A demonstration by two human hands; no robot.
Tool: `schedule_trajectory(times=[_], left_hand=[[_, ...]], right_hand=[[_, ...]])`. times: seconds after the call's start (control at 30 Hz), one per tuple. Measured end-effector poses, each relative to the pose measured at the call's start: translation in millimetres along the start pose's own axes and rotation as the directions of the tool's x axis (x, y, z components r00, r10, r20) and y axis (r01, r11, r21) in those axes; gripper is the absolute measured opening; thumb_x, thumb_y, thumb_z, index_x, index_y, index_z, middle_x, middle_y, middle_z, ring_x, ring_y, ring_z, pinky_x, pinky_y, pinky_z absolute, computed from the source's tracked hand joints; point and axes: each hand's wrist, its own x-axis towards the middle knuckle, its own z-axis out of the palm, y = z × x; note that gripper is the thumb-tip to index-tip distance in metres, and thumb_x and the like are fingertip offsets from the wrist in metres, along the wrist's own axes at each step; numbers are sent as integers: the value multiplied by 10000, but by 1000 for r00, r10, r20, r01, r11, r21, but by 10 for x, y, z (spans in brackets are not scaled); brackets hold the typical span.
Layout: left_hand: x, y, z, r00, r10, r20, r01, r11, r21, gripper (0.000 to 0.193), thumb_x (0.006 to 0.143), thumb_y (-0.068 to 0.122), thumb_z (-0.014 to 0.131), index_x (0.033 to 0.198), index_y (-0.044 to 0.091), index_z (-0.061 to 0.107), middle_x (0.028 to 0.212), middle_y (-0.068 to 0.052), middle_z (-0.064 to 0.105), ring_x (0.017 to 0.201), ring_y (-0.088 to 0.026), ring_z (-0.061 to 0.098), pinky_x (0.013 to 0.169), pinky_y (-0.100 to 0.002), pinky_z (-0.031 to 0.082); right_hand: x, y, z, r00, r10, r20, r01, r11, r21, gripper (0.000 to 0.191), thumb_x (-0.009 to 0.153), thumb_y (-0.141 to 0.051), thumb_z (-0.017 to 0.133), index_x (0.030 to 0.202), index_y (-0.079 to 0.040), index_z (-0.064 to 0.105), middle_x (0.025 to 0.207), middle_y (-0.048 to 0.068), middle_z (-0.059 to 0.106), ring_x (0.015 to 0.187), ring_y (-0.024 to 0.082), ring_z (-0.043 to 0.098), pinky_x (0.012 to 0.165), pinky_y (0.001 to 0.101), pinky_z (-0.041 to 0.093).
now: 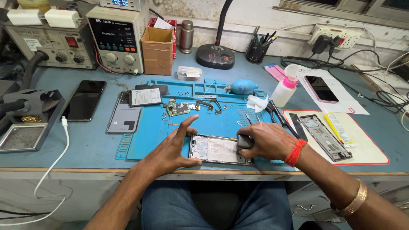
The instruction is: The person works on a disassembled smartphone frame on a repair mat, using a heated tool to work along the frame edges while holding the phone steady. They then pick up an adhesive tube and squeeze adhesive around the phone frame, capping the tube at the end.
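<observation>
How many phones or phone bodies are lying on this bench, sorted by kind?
Whole phones, screen up: 2, a black one and a pink one.
Opened phone frames: 2, one under the left hand and right hand at, one on the white mat.
Grey back cover: 1.
Total: 5.

The right hand (pixel 265 141) hides most of the dark screwdriver (pixel 243 141) and the phone frame's (pixel 217 150) right end.
</observation>
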Motion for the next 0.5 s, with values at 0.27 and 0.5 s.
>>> schedule_trajectory(times=[0.27,0.5], left_hand=[[-22,-3,4,999,3,-48,-3,1000,-3,1452,586,282,972,1586,379,-76,1393,-120,498,1231,-288,591,1103,-489,484],[-8,-14,22,999,-13,-52,14,1000,12,1459,579,300,977,1578,391,-82,1405,-123,498,1250,-293,582,1110,-493,473]], right_hand=[[75,-54,4,998,-56,-25,57,998,7,581,678,-379,797,1190,-114,719,931,163,743,878,359,709,766,474,555],[122,-100,3,999,-42,-10,42,999,-12,551,682,-383,784,1154,-106,719,978,157,748,903,351,710,786,463,563]])
